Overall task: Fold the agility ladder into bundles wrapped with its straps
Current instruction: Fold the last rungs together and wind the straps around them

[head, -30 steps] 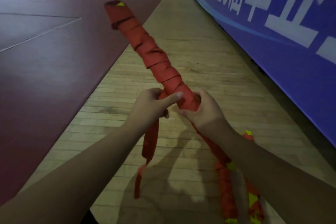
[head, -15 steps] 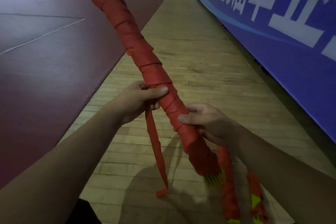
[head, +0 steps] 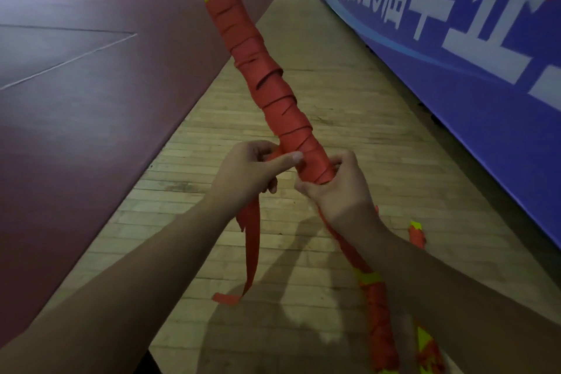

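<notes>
A long bundle of the agility ladder, wound round with red strap and showing yellow rung ends at its top, slants up and away from me. My right hand grips its lower end. My left hand pinches the loose red strap beside the bundle, thumb stretched across toward it. The strap's free tail hangs down below my left hand and curls at its end. More of the ladder, red with yellow ends, hangs or lies below my right forearm, partly hidden.
I stand on a strip of wooden floor. A dark red sports mat lies to the left. A blue banner wall with white characters runs along the right side.
The bundle swung so its top leans further right. My right hand slid to the lower end, and my left hand moved lower and closer to the right one with the strap.
</notes>
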Available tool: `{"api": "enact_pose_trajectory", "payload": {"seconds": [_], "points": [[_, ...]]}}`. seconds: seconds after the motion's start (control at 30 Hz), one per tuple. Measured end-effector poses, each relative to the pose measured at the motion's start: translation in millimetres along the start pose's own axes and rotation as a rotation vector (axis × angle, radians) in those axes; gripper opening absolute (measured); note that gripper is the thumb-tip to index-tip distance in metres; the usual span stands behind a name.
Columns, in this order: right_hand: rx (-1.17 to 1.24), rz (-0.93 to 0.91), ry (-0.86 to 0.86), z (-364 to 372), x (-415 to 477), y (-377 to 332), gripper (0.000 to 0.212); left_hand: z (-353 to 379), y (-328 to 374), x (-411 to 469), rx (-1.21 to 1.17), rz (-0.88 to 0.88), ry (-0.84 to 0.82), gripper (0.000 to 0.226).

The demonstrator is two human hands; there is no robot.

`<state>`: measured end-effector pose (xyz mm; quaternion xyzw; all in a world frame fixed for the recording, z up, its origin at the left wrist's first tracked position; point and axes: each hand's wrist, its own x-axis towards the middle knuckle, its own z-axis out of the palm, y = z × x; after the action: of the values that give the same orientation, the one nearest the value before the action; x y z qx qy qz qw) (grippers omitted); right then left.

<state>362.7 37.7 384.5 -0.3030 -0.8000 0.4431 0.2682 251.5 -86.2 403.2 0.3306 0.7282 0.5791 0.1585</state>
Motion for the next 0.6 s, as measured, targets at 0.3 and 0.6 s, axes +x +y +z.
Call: {"api": "enact_pose_trajectory", "payload": {"seconds": [0.3, 0.6], "points": [[0.243, -0.007, -0.301, -7, 1, -6, 0.038, -22, -5, 8, -0.333, -0.047, -0.123, 0.024], [0.682, 0.185, -0.79, -21, -10, -1, 0.035, -39, -6, 10, -0.347, 0.081, -0.434, 0.025]]}}
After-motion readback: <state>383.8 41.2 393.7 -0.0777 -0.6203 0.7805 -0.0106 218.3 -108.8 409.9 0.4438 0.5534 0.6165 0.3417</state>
